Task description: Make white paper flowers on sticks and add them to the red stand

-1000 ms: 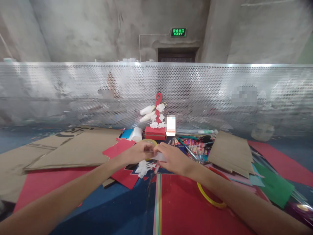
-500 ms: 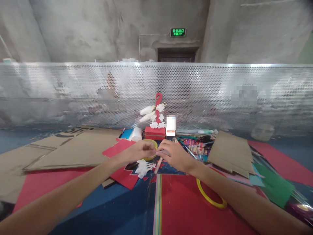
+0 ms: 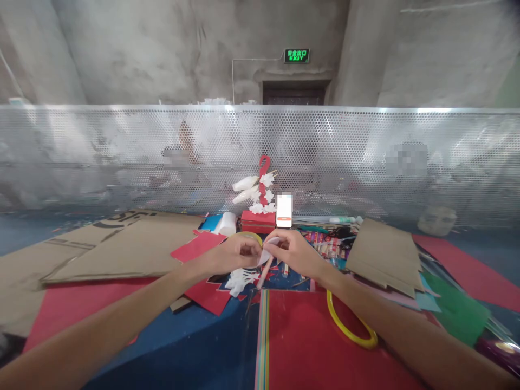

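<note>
right hand [image 3: 292,251] pinches a white paper piece [image 3: 267,252] between the two hands, above the blue table [image 3: 190,352]; left hand [image 3: 231,254] has curled fingertips at its edge, and i cannot tell whether they grip it. complete, in my judgement: the red hooked stem [image 3: 265,162], rising above a red box [image 3: 257,221] with white blossoms [image 3: 267,180] about it. outstanding: the held piece appears unfinished, and white cut-outs [image 3: 241,282] lie loose near the left hand.
</note>
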Tool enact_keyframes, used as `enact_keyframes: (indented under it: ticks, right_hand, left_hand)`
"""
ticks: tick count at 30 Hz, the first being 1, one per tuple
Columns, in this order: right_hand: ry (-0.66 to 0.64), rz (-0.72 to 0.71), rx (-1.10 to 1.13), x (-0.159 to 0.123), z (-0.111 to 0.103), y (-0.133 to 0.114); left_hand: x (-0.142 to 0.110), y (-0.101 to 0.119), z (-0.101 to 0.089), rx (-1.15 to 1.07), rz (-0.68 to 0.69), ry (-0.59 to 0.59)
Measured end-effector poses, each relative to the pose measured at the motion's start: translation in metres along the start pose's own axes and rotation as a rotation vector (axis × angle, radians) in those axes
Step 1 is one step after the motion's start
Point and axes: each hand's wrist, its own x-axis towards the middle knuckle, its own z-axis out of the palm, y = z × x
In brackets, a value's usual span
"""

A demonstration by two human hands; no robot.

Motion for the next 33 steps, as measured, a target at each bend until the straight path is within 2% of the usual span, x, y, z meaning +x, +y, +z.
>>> enact_keyframes:
  ticks: [10,17,23,33]
  right_hand:
    - [0.020,0.064,0.135,0.003,-0.002,-0.002]
    - [-0.010,0.112,0.227,0.003,-0.002,0.005]
    - [-0.010,0.112,0.218,0.004,0.001,0.011]
    - [-0.112,0.133,0.144,0.003,0.002,0.021]
  left_hand:
    - [0.001,-0.011,0.005,-0.067,0.051,0.011]
    - [-0.003,0.000,0.007,-0.045,0.101,0.025]
    - [-0.004,0.004,0.008,0.079,0.083,0.032]
    - [-0.004,0.000,0.006,0.121,0.036,0.087]
